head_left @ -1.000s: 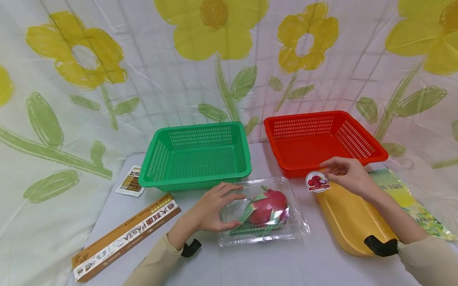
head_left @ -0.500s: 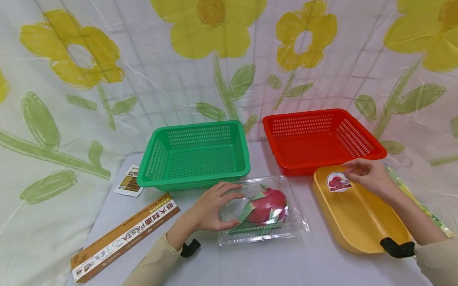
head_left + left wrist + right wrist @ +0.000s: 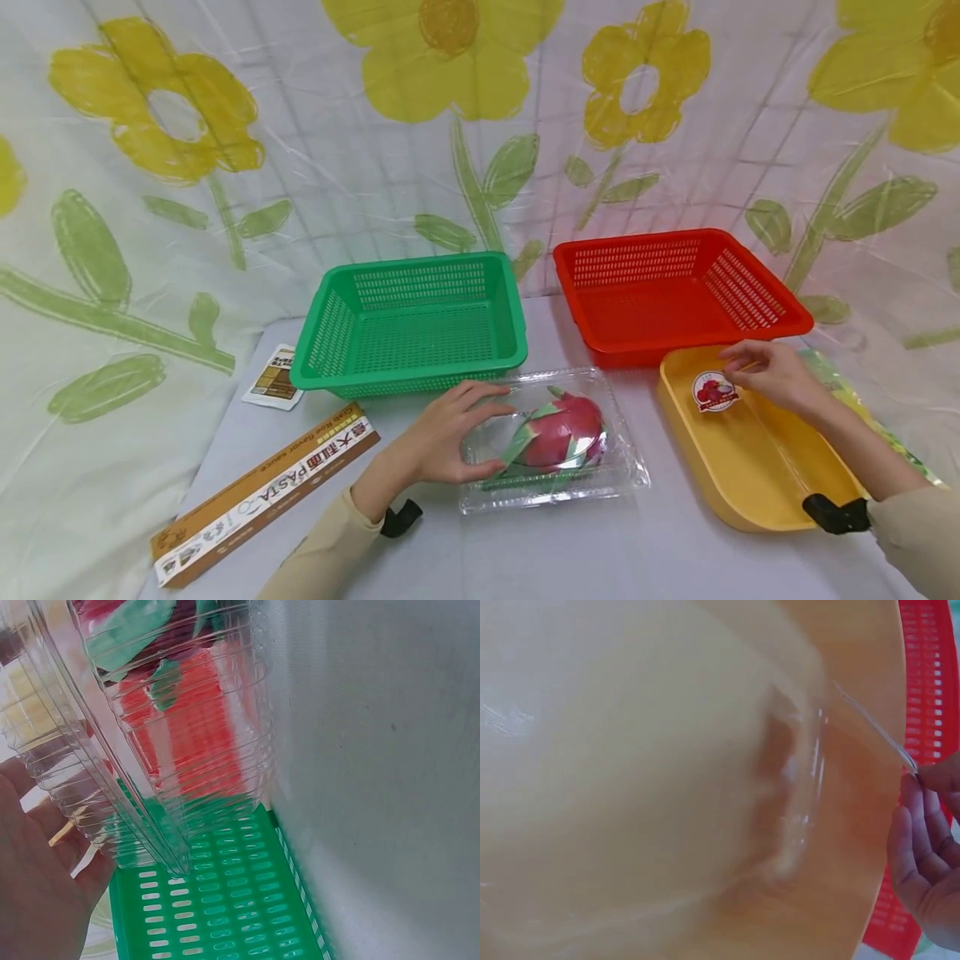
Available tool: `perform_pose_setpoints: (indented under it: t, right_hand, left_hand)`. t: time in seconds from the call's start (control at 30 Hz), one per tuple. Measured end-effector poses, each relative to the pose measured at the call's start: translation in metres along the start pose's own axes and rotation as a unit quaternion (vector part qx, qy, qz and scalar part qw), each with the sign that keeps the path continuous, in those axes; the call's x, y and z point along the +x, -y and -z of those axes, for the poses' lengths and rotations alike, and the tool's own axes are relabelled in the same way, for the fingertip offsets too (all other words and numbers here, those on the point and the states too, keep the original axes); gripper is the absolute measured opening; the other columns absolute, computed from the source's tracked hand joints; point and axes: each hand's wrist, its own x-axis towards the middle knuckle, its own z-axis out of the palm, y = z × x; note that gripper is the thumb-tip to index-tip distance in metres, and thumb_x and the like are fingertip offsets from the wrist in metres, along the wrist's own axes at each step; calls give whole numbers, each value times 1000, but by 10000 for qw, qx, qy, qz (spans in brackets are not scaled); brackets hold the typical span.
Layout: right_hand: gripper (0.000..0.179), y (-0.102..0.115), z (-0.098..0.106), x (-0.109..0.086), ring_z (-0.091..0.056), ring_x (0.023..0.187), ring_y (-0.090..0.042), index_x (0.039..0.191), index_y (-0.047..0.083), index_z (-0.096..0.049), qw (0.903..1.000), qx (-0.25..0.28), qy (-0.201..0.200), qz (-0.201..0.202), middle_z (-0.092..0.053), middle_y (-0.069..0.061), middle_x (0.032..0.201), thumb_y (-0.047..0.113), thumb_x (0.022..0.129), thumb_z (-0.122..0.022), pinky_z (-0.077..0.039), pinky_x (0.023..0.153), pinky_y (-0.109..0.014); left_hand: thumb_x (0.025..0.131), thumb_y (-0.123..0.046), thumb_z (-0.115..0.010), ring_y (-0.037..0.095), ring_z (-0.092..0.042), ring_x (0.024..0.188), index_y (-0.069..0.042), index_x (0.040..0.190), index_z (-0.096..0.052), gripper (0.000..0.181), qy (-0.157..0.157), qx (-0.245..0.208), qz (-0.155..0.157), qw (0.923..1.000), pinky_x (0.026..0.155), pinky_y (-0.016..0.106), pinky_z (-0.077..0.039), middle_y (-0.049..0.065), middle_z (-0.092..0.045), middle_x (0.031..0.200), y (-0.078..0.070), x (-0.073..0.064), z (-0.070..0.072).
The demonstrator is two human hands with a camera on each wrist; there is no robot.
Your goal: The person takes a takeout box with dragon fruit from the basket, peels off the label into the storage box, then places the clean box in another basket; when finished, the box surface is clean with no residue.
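In the head view, a pink dragon fruit with green scales [image 3: 566,429] lies inside a clear plastic clamshell box [image 3: 517,502]. My left hand [image 3: 444,437] holds the box at its left end, thumb toward the front and fingers toward the back. The left wrist view shows this hand [image 3: 45,862] against the ribbed side of the box [image 3: 195,750]. Between thumb and fingers, my right hand [image 3: 776,379] pinches a round white sticker [image 3: 715,392] with a dragon fruit print. The right wrist view shows the sticker [image 3: 874,724] nearly edge-on, above the yellow tray [image 3: 765,454].
At the back stand a green basket [image 3: 420,367] and a red basket [image 3: 682,342]. A long pasta box [image 3: 262,496] lies at the left, with a small sachet [image 3: 272,379] behind it. A green and yellow packet [image 3: 832,375] is partly hidden beyond the yellow tray.
My right hand has moved right, bringing the sticker from the yellow tray's left edge to over the tray; the sticker has tilted slightly. The left hand stays on the clear box.
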Motion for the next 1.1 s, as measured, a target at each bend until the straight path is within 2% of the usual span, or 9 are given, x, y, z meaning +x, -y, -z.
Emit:
perform_pose_setpoints:
  t: [0.07, 0.27, 0.4, 0.57, 0.63, 0.87, 1.1]
  right_hand:
    - [27, -2, -1, 3, -64, 72, -20, 111, -14, -63, 9999, 1, 120, -46, -70, -16, 88, 2, 89, -68, -53, 61, -21]
    - [19, -12, -8, 12, -59, 70, -11, 102, -13, -67, 9992, 69, 362, 137, -69, -13, 86, -1, 88, -68, -54, 60, -22]
    - [17, -11, -13, 15, -59, 69, -14, 99, -14, -67, 9981, 224, 520, 227, -68, -11, 82, -4, 86, -68, -54, 59, -23]
    - [15, -9, -17, 16, -57, 68, -16, 95, -12, -68, 9974, -89, 637, 334, -67, -8, 80, -3, 83, -69, -52, 58, -23]
    - [15, -8, -17, 17, -56, 69, -17, 94, -12, -69, 9971, -255, 641, 331, -67, -7, 81, -3, 82, -71, -51, 59, -22]
    - [15, -8, -13, 16, -58, 69, -16, 94, -14, -67, 9968, -298, 544, 506, -68, -13, 81, -7, 81, -70, -52, 60, -21]
    - [15, 6, -7, 10, -58, 69, -8, 97, -10, -69, 9957, -337, 273, 813, -69, -6, 82, -2, 84, -71, -53, 60, -22]
  left_hand:
    - [81, -53, -67, 20, -43, 130, -16, 132, -59, 63, -23, 15, -21, 10000, 103, 42, -45, 2, -47, 145, 0, 0, 0]
    - [80, -53, -68, 20, -43, 131, -16, 131, -60, 63, 40, -16, 57, 10000, 103, 43, -45, 3, -48, 145, -1, -1, 0]
    - [80, -52, -68, 19, -42, 131, -16, 131, -60, 63, 95, -75, 117, 9999, 104, 43, -44, 5, -49, 144, -1, -1, 1]
    - [81, -53, -67, 19, -42, 131, -15, 131, -60, 63, 31, -47, 42, 10000, 105, 42, -43, 5, -49, 144, -1, -1, 1]
    - [81, -53, -67, 20, -43, 131, -15, 132, -60, 63, -4, -25, 0, 10000, 105, 42, -44, 4, -48, 144, -1, 0, 1]
    - [81, -54, -67, 19, -42, 131, -16, 131, -60, 63, 8, -104, 58, 9999, 104, 43, -44, 3, -47, 145, 0, -1, 0]
    - [82, -53, -66, 20, -43, 130, -18, 133, -59, 62, 2, -68, 14, 10000, 103, 43, -45, 6, -49, 143, 0, -1, -1]
